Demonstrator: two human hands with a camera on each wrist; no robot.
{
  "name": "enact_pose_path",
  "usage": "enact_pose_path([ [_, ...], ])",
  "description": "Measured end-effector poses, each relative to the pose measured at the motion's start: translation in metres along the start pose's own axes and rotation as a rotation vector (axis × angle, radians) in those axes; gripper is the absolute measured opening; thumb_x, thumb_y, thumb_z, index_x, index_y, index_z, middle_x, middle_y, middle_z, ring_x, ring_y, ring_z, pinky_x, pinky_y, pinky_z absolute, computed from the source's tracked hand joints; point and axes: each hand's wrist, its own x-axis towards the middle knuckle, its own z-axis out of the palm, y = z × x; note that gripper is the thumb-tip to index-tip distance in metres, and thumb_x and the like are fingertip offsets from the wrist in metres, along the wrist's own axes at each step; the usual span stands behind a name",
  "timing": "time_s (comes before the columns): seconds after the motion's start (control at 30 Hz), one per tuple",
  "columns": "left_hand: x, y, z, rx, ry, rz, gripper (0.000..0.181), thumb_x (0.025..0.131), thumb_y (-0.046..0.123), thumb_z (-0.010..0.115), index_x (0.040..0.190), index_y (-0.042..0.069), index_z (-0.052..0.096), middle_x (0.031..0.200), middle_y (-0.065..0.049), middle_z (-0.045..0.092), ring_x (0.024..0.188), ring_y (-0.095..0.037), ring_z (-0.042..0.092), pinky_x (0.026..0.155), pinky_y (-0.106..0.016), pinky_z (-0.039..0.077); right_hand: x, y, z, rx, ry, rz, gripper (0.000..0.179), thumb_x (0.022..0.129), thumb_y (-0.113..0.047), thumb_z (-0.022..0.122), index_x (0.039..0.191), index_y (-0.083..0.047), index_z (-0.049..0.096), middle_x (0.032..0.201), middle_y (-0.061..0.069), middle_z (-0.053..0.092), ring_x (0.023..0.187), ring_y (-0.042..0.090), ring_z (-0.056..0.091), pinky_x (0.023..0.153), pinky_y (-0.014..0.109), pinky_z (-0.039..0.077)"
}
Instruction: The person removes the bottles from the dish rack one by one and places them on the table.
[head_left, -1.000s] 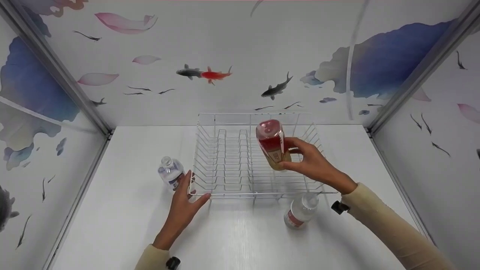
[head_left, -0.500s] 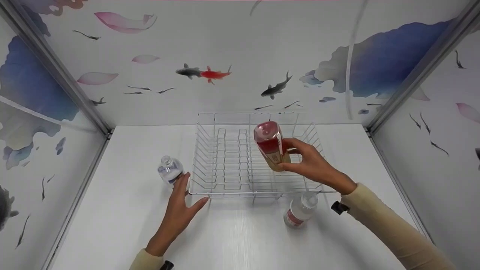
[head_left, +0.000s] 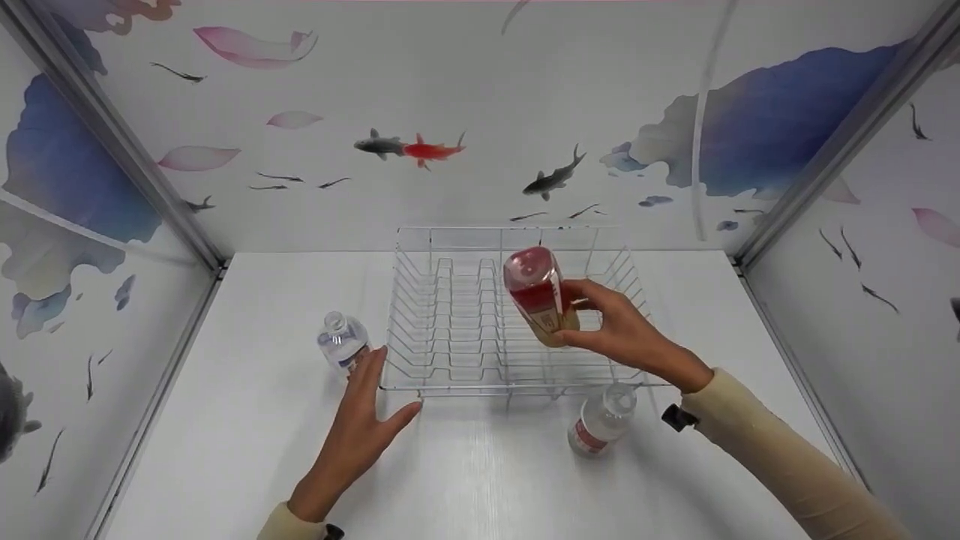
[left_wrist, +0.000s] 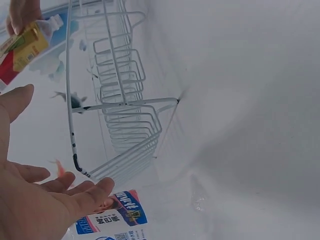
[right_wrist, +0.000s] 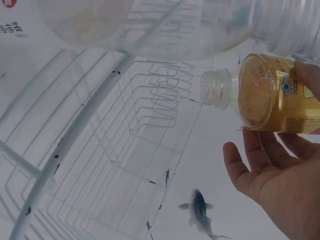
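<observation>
My right hand [head_left: 628, 334] grips a plastic bottle [head_left: 534, 289] with a red and gold label above the right half of a white wire dish rack [head_left: 465, 388]. Its base is up, and its capless neck [right_wrist: 216, 89] points down toward the rack. At the rack's front left corner my left hand [head_left: 358, 427] is spread, with fingers extended and thumb apart. Those fingers lie beside a clear bottle [head_left: 341, 337] with a blue and white label and partly cover it. I cannot tell whether they touch the bottle or the rack.
Another clear bottle [head_left: 602, 420], with a red and white label, stands at the rack's front right, close to its rim. White panels printed with fish and petals [head_left: 551, 180] enclose the white table [head_left: 480, 480] at the back and sides.
My left hand has let go of the rack's corner, its fingers straightening and the wrist shifting slightly left. My right hand has carried its bottle slightly left and toward me.
</observation>
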Motion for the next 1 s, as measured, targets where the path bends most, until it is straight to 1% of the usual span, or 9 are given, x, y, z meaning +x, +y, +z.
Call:
enact_pose_path([
  [0.1, -0.001, 0.004, -0.001, 0.040, 0.017, 0.007, 0.102, 0.091, 0.021, 0.094, 0.172, 0.016, 0.034, 0.174, -0.006, 0.038, 0.168, -0.038, 0.020, 0.134, -0.062, 0.024, 0.000, -0.001, 0.001, -0.020, -0.008, -0.015, 0.075, 0.091, -0.024, 0.095, 0.156, -0.019, 0.058, 0.147, -0.003, 0.068, 0.135, 0.020, 0.064, 0.115, 0.052, 0.055],
  [0.2, 0.000, 0.007, -0.002, 0.059, 0.035, 0.020, 0.099, 0.090, 0.019, 0.095, 0.171, 0.018, 0.037, 0.169, -0.004, 0.042, 0.165, -0.032, 0.028, 0.133, -0.058, 0.029, 0.000, -0.002, 0.001, -0.043, -0.018, -0.034, 0.073, 0.091, -0.024, 0.095, 0.154, -0.019, 0.059, 0.145, -0.004, 0.068, 0.133, 0.019, 0.064, 0.113, 0.052, 0.056],
  [0.27, 0.002, 0.008, -0.002, 0.058, 0.047, 0.038, 0.098, 0.089, 0.017, 0.095, 0.170, 0.017, 0.039, 0.167, -0.004, 0.044, 0.162, -0.029, 0.034, 0.131, -0.056, 0.033, 0.000, -0.004, 0.001, -0.062, -0.026, -0.044, 0.072, 0.091, -0.025, 0.094, 0.154, -0.019, 0.059, 0.144, -0.005, 0.068, 0.133, 0.017, 0.064, 0.113, 0.052, 0.057],
  [0.33, 0.003, 0.009, -0.003, 0.043, 0.054, 0.062, 0.097, 0.089, 0.015, 0.095, 0.169, 0.013, 0.040, 0.166, -0.006, 0.045, 0.161, -0.032, 0.036, 0.130, -0.057, 0.034, -0.001, -0.005, 0.001, -0.081, -0.031, -0.055, 0.072, 0.091, -0.024, 0.094, 0.154, -0.018, 0.060, 0.144, -0.005, 0.068, 0.133, 0.017, 0.064, 0.112, 0.051, 0.057],
  [0.4, 0.003, 0.009, -0.003, 0.031, 0.057, 0.070, 0.097, 0.089, 0.015, 0.095, 0.168, 0.009, 0.040, 0.167, -0.010, 0.045, 0.161, -0.036, 0.035, 0.130, -0.059, 0.033, -0.001, -0.006, 0.001, -0.098, -0.037, -0.065, 0.073, 0.091, -0.022, 0.095, 0.154, -0.016, 0.060, 0.145, -0.004, 0.068, 0.133, 0.018, 0.064, 0.113, 0.051, 0.057],
  [0.57, 0.003, 0.011, -0.003, 0.003, 0.043, 0.030, 0.094, 0.091, 0.018, 0.093, 0.168, 0.005, 0.041, 0.169, -0.018, 0.045, 0.164, -0.045, 0.028, 0.131, -0.067, 0.027, -0.002, -0.009, 0.002, -0.116, -0.053, -0.080, 0.073, 0.091, -0.021, 0.094, 0.155, -0.015, 0.059, 0.147, -0.003, 0.066, 0.134, 0.020, 0.063, 0.113, 0.053, 0.056],
  [0.67, 0.003, 0.014, -0.004, -0.010, 0.029, 0.015, 0.092, 0.093, 0.020, 0.092, 0.168, 0.005, 0.042, 0.170, -0.020, 0.045, 0.164, -0.048, 0.028, 0.130, -0.069, 0.027, -0.002, -0.010, 0.002, -0.116, -0.058, -0.093, 0.074, 0.091, -0.022, 0.094, 0.156, -0.018, 0.058, 0.148, -0.005, 0.065, 0.134, 0.018, 0.063, 0.113, 0.052, 0.056],
  [0.87, 0.005, 0.017, -0.003, -0.036, 0.018, 0.040, 0.088, 0.093, 0.021, 0.092, 0.167, 0.008, 0.044, 0.168, -0.016, 0.049, 0.159, -0.041, 0.041, 0.128, -0.065, 0.036, -0.003, -0.010, 0.005, -0.115, -0.063, -0.149, 0.074, 0.091, -0.022, 0.095, 0.155, -0.019, 0.058, 0.148, -0.006, 0.066, 0.131, 0.017, 0.063, 0.111, 0.046, 0.058],
  [1.0, 0.006, 0.019, -0.003, -0.038, 0.005, 0.070, 0.086, 0.094, 0.022, 0.091, 0.165, 0.007, 0.046, 0.167, -0.014, 0.050, 0.158, -0.038, 0.044, 0.127, -0.061, 0.038, -0.003, -0.011, 0.006, -0.121, -0.070, -0.165, 0.073, 0.090, -0.021, 0.095, 0.154, -0.019, 0.059, 0.146, -0.006, 0.066, 0.130, 0.017, 0.063, 0.111, 0.045, 0.058],
])
